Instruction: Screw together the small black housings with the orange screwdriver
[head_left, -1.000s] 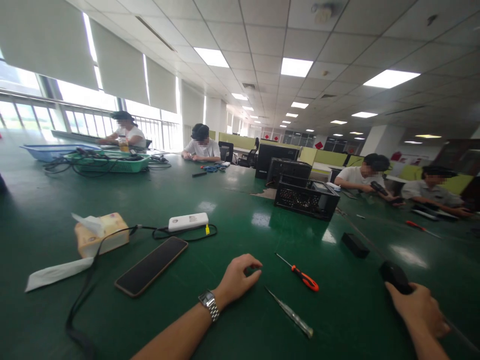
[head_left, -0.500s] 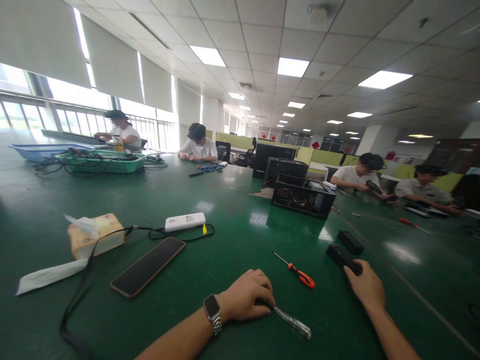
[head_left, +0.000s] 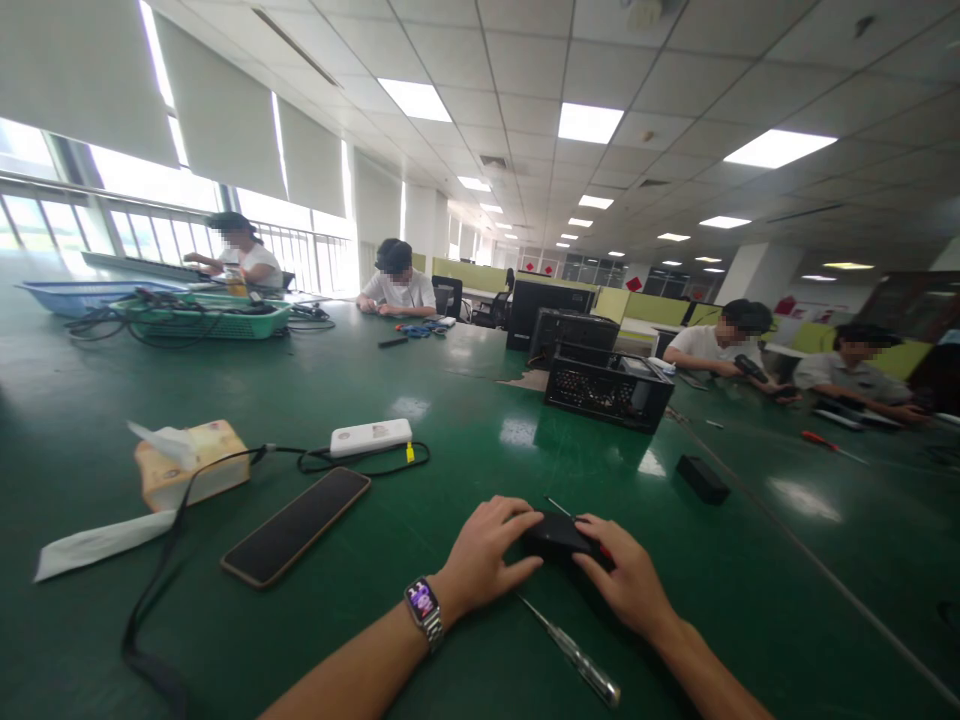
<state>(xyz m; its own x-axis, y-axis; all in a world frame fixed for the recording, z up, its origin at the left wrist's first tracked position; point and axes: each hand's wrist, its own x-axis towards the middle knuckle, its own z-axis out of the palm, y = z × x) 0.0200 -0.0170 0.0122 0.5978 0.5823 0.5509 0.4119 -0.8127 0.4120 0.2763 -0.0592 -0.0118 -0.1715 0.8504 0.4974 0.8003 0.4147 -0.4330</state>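
My right hand grips the right end of a black oblong block just above the green table. At the block's left end, my left hand has its fingers and thumb closed around the edge. A screwdriver with a clear handle lies on the table just below my hands, its thin shaft pointing toward the block. Behind the block and my right hand, a red-handled screwdriver is mostly hidden, with its shaft tip showing. A second black block rests farther right.
To the left lie a phone, a tissue pack, a white power bank and a black cable. An opened computer case stands ahead. Green basket holds cables. Several co-workers sit around the table.
My right hand has brought the black block leftward from the right side to the middle. My left hand has let go of the clear-handled screwdriver and taken the block's left end.
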